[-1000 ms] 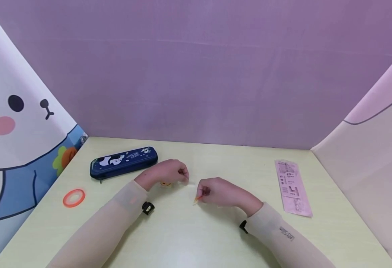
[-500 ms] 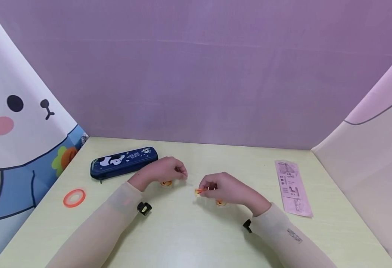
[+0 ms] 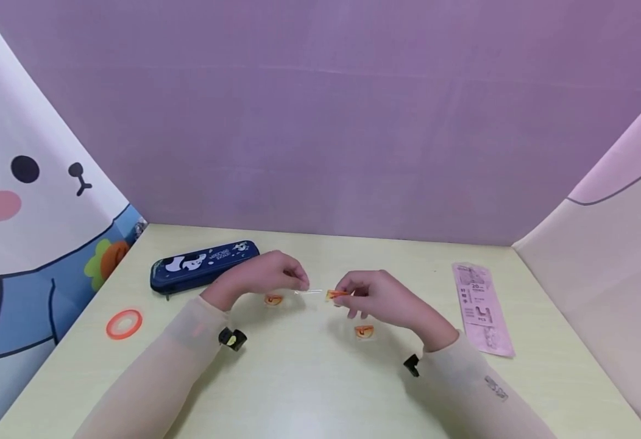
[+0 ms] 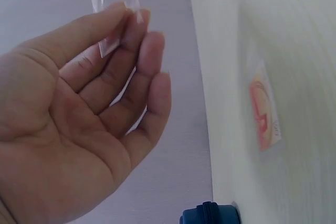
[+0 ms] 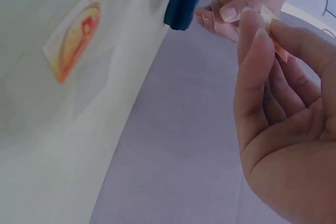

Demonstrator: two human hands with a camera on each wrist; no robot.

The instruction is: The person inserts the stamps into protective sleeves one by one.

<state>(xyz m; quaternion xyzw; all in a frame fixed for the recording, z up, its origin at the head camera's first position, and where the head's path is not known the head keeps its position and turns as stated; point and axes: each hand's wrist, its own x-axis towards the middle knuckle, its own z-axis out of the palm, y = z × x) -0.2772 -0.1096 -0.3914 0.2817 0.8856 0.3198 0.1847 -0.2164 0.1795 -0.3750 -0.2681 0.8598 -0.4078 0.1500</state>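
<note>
Hands raised off tabletop [image 3: 309, 390] since a second ago | left hand [image 3: 268, 277] pinches clear film [image 3: 308, 292], right hand [image 3: 378, 299] pinches orange sticker [image 3: 336, 295], pulled apart: peeling underway | two stickers [image 3: 364, 331] lie near pencil case [image 3: 204, 264], one now uncovered beneath right hand.

Left hand [image 4: 68, 129], fingers [image 4: 100, 30] pinching clear film [image 4: 113, 22], orange sticker [image 4: 264, 113] on table [image 4: 294, 35]

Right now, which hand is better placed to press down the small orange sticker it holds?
Right. The right hand pinches the small orange sticker; the left hand pinches only the clear backing film.
</note>
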